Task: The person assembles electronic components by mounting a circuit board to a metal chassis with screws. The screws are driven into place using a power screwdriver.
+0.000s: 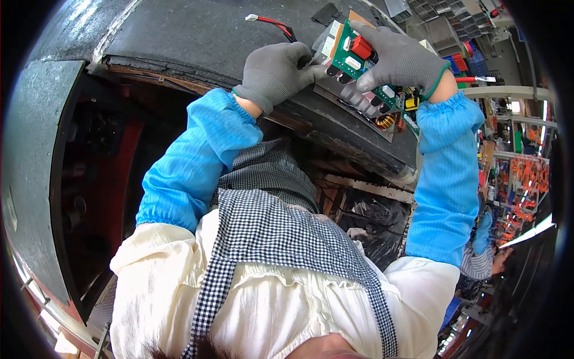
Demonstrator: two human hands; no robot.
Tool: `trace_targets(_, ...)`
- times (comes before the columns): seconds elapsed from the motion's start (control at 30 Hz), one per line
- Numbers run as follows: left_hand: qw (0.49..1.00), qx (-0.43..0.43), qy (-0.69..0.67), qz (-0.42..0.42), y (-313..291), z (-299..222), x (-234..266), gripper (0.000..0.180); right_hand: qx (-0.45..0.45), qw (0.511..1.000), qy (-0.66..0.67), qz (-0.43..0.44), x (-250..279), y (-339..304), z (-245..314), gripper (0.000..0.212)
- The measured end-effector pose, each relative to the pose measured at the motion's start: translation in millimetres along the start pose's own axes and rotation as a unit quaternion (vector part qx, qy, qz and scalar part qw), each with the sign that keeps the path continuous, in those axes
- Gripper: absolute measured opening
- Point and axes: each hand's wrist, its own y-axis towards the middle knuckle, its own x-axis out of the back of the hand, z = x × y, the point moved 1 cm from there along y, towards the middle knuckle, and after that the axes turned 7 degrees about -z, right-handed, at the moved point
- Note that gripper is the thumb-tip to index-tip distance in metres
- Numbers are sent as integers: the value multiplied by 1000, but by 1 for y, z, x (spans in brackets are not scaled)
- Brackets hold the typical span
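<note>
My right hand [399, 58], in a grey glove, grips a green circuit board [342, 55] tilted over the front edge of the workbench. The board carries a red block component [361, 47] and white connectors. Beside it, my gloved left hand [276, 73] has curled fingers, its thumb reaching to the board's near left edge. A red and black cable [272, 21] with a white plug runs behind the left hand's fingers; whether they hold it is hidden. Below the board show capacitors [359, 97], a copper-wound coil [385, 121] and a yellow component [411, 103].
The dark workbench top [197, 42] stretches left, with a small black piece [326, 13] beyond the board. Metal parts [439, 36] are stacked at the far right. Another red cable [472, 79] sticks out past my right wrist. At right, a person [480, 257] in striped clothing is nearby.
</note>
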Motion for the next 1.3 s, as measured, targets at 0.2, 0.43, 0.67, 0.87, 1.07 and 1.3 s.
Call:
trace_targets(0.2,1000,-2,5,-8,1,2,-2,44,-1,1000,-12,-4,1,0,0,130)
trace_targets(0.43,1000,1,-14,-18,-1,2,-2,41,-10,999,-31,-6,0,-2,4,130)
trace_targets(0.67,1000,0,1,-11,1,3,-3,40,-16,999,-36,-4,0,-2,4,127)
trace_targets(0.87,1000,-7,-12,-26,2,8,-5,51,-21,999,-37,4,2,-3,7,127)
trace_targets(1.07,1000,14,-10,7,2,0,3,39,-25,999,-29,4,4,-3,9,122)
trace_targets(1.3,949,105,-281,97,6,28,36,54,-30,999,-20,11,10,-6,10,121)
